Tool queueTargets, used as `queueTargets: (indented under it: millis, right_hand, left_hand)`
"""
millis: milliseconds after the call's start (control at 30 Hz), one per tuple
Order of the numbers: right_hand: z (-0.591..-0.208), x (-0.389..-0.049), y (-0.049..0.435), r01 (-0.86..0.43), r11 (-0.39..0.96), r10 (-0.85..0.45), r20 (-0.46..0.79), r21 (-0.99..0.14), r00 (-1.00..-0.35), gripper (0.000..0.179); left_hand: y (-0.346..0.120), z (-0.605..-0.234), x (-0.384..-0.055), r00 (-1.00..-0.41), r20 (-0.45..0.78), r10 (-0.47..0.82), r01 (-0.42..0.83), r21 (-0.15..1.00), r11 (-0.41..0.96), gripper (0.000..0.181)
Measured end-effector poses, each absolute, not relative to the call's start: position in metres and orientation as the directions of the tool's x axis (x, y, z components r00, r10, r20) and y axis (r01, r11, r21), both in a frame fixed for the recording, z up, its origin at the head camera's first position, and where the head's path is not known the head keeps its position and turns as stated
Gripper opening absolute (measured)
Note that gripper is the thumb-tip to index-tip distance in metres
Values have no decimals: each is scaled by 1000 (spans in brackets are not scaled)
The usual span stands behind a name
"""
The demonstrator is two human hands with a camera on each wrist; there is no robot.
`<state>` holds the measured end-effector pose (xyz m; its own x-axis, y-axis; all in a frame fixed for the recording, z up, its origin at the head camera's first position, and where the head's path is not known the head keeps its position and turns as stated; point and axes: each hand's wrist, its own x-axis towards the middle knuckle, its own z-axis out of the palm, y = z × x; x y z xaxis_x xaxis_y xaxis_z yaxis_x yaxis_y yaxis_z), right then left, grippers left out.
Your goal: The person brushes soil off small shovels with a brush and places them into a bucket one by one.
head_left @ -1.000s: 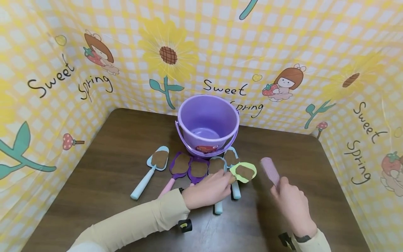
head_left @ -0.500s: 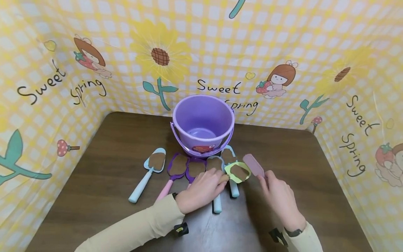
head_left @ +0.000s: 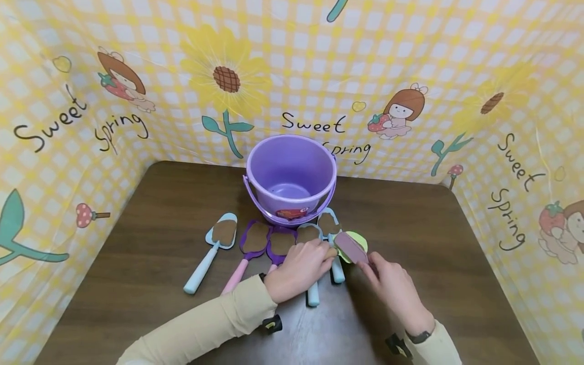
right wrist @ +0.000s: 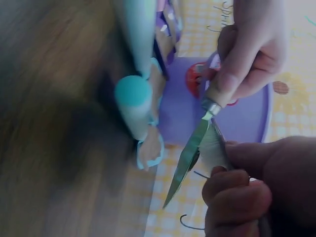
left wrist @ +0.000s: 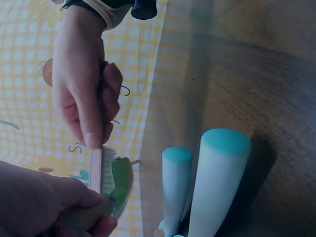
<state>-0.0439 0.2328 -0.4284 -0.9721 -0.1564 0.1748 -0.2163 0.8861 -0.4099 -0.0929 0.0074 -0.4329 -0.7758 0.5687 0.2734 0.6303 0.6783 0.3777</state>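
Observation:
In the head view my left hand [head_left: 301, 271] grips the wooden handle of a small garden trowel with a light green blade [head_left: 359, 237]. My right hand [head_left: 394, 289] holds a pink brush [head_left: 350, 248] by its handle, and its head lies over the blade, covering most of it. The right wrist view shows the pale bristles [right wrist: 211, 148] against the green blade [right wrist: 187, 153], with a dark brown patch partly visible on it. In the left wrist view the brush [left wrist: 95, 170] is seen edge-on beside the blade, bristles facing it.
A purple bucket [head_left: 292, 159] stands at the back with its handle down. Before it lie a light blue trowel [head_left: 201, 268], two purple trowels [head_left: 243, 253] with pink handles, and two more with light blue handles [head_left: 337, 271], partly under my left hand. Brown patches mark their blades.
My right hand has brought the brush leftward from beside the trowel onto its green blade. My left hand keeps its grip on the trowel in nearly the same place.

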Motion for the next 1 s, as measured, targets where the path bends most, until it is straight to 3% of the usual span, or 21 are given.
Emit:
queueTargets:
  millis: [367,600,767,1000]
  right_hand:
    - [-438,-40,234,-145,888,-50,221,-437,-974,22]
    - [-438,-35,233,-99,893,2,225,-439,-974,25]
    - [-436,-35,233,-154,908,-34,297,-390,-954,22]
    - [-438,-37,233,-180,909,-85,257,-375,-963,22]
  left_hand:
    - [10,-434,-96,-716,284,638,696,370,616,12]
    - [14,-435,-95,-738,302,604,675,341,654,9]
    - [15,-436,-96,-755,305,581,656,335,677,11]
    - [12,-435,-96,-752,296,589,659,364,658,11]
